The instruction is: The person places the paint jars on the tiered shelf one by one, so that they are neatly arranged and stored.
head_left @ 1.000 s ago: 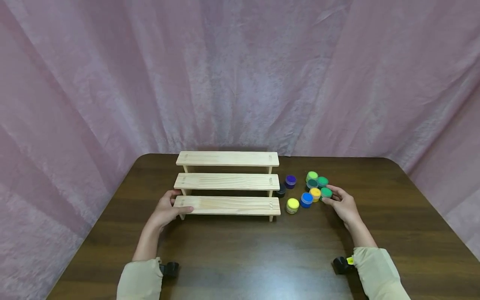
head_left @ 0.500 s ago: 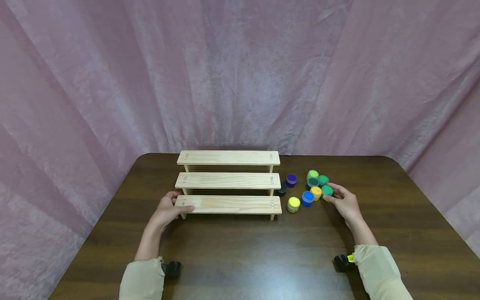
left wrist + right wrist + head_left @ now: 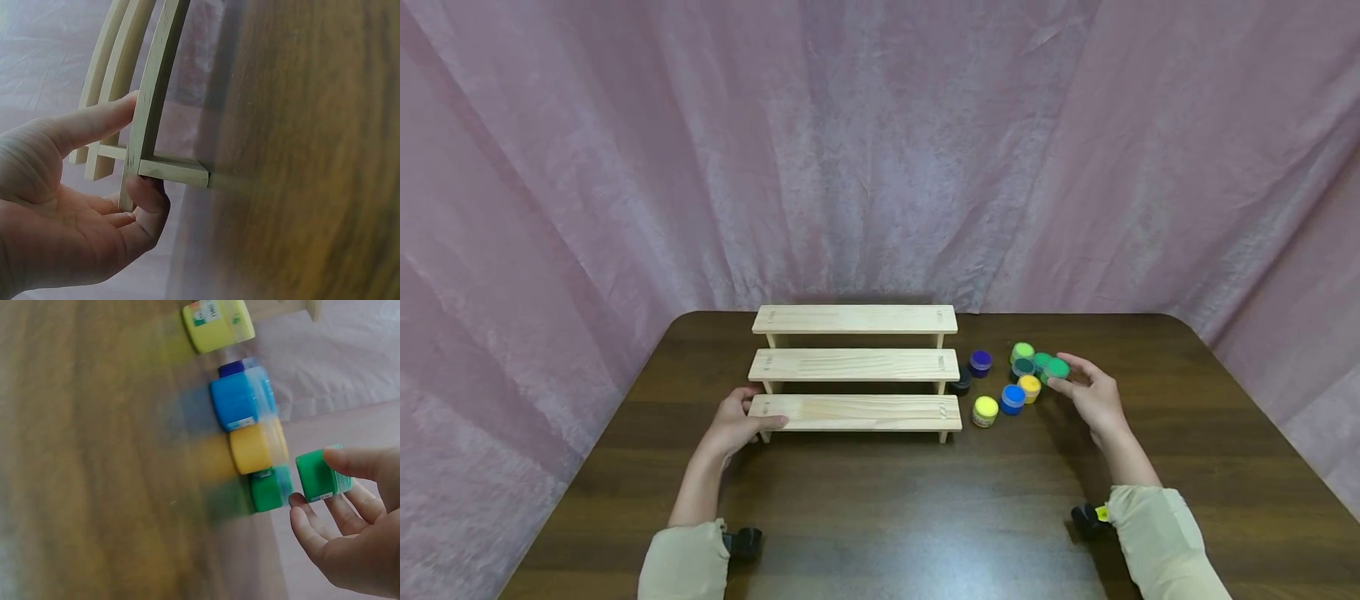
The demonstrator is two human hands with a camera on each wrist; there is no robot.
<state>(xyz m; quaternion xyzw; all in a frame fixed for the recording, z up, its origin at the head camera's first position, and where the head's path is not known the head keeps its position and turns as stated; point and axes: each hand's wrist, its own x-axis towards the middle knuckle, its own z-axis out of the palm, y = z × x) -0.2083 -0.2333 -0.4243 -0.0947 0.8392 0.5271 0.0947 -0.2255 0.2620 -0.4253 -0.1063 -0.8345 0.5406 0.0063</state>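
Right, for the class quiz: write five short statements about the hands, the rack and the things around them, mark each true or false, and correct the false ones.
1. The rack has three shelves. True.
2. The right hand pinches a green jar. True.
3. The left hand holds nothing. False: it grips the lowest shelf.
4. The bright blue jar stands on the rack. False: it stands on the table.
5. A curtain hangs behind the table. True.

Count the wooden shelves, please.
3: the top shelf at the back, the middle shelf, and the bottom shelf in front, held by the left hand. None seem hidden.
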